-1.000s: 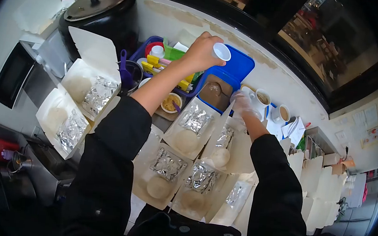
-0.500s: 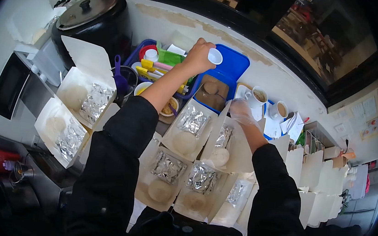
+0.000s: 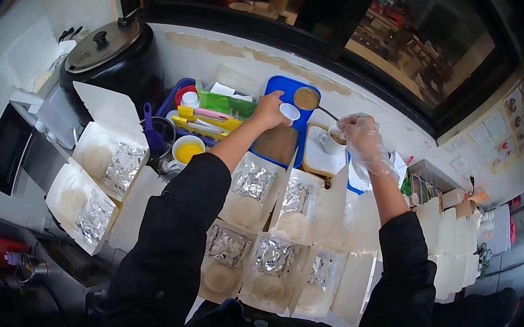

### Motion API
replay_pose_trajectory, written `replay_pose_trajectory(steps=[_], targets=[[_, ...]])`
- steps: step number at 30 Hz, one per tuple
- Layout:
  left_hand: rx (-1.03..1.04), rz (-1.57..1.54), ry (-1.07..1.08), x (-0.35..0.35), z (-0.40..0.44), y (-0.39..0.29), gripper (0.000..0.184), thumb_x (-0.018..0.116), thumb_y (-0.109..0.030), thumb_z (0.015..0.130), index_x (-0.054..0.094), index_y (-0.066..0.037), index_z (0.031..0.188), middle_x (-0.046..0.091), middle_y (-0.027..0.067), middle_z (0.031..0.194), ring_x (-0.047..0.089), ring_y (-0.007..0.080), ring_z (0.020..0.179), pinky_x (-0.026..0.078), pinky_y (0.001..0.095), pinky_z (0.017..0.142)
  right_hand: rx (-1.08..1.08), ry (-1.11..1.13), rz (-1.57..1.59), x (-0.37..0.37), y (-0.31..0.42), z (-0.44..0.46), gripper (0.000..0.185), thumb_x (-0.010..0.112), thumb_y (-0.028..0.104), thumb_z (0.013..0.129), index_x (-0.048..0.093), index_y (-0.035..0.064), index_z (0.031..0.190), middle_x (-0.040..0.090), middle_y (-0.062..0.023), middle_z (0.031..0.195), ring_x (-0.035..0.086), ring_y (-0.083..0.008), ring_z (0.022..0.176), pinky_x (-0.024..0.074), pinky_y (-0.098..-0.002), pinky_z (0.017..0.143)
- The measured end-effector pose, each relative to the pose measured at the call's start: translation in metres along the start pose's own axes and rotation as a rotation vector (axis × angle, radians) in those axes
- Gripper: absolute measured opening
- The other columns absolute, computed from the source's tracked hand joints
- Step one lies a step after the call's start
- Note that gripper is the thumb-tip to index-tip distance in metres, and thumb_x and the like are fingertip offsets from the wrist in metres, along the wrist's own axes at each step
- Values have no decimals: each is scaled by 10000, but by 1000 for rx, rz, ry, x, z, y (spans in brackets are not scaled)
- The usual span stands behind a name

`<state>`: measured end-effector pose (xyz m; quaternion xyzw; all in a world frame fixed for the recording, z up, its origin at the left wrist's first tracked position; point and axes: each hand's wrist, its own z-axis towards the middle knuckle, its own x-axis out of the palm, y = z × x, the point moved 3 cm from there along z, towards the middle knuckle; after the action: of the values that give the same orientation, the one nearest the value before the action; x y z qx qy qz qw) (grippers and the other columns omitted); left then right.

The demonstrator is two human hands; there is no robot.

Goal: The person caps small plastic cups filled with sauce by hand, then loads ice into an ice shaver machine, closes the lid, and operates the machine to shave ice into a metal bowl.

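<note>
Fingers on the left hand (image 3: 270, 110) grasped a small white cup (image 3: 290, 111), with a blue container (image 3: 294, 163) at six o'clock, while the gloved right hand (image 3: 364, 136) clasped a ladle (image 3: 306, 98) by its handle, its bowl of sauce at ten o'clock from that hand.
</note>
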<state>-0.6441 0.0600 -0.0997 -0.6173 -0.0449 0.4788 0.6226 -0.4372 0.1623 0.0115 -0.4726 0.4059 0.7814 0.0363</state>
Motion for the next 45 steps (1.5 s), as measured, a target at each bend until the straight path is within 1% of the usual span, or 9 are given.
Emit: replay_pose_trajectory(steps=[13, 16, 22, 24, 27, 32, 35, 37, 45], targets=[[74, -191, -113, -2, -2, -19, 852, 853, -145, 469, 454, 28, 1202, 655, 126, 903, 640, 212, 812, 501, 298, 737, -297, -248, -218, -6, 34, -25, 111, 565, 93, 739, 670, 80, 772, 632, -153, 763, 611, -334, 748, 497, -383, 687], [64, -195, -137, -4, -1, -19, 823, 850, -170, 474, 476, 33, 1179, 655, 132, 909, 638, 224, 830, 496, 311, 759, -38, -142, -41, 7, 9, -8, 115, 569, 85, 710, 667, 90, 769, 632, -140, 751, 612, -320, 746, 493, -376, 679], [83, -148, -224, -17, 0, 7, 709, 827, -211, 502, 544, 35, 1103, 640, 152, 979, 626, 253, 866, 471, 331, 825, -543, 245, -449, 16, 0, 2, 120, 561, 68, 690, 632, -8, 748, 639, -146, 726, 619, -283, 695, 486, -330, 616], [108, -56, -219, -39, -9, -5, 681, 823, -208, 504, 560, 37, 1083, 635, 155, 987, 626, 254, 854, 478, 327, 810, -936, -96, -657, 73, -73, 25, 71, 568, 140, 642, 629, 106, 651, 561, -86, 609, 574, -261, 620, 464, -372, 579], [117, 17, -188, -64, -28, -44, 627, 813, -204, 510, 589, 29, 1048, 621, 158, 1003, 625, 255, 843, 488, 318, 785, -572, 487, -1059, 111, -35, -4, 126, 611, 136, 671, 688, 76, 750, 661, -118, 835, 636, -262, 818, 505, -360, 672], [241, 92, 2, -84, -65, -120, 609, 800, -152, 551, 576, -4, 1098, 611, 128, 975, 623, 213, 842, 501, 300, 771, -418, 359, -815, 120, -28, -16, 172, 564, 113, 757, 673, 22, 855, 653, -132, 821, 634, -266, 842, 499, -355, 720], [342, 141, 161, -77, -96, -181, 547, 781, -130, 556, 597, -20, 1059, 596, 119, 1000, 617, 212, 864, 494, 308, 794, 88, 403, 959, 56, -9, -49, 227, 483, 134, 872, 602, -6, 1005, 625, -108, 884, 612, -231, 892, 491, -322, 749], [435, 164, 253, -63, -123, -223, 520, 772, -120, 557, 601, -27, 1039, 589, 116, 1010, 612, 212, 888, 489, 309, 806, 172, 465, 1655, 14, -1, -95, 288, 404, 160, 939, 471, -17, 1155, 560, -110, 1036, 566, -212, 983, 484, -324, 830], [883, 19, 638, 84, -237, -375, 527, 807, -206, 553, 596, -83, 1021, 597, 61, 1000, 547, 223, 993, 406, 339, 870, -74, 145, 2185, -146, -73, -299, 492, 467, 122, 892, 274, -35, 1315, 337, -221, 1333, 402, -347, 1203, 409, -447, 974]])
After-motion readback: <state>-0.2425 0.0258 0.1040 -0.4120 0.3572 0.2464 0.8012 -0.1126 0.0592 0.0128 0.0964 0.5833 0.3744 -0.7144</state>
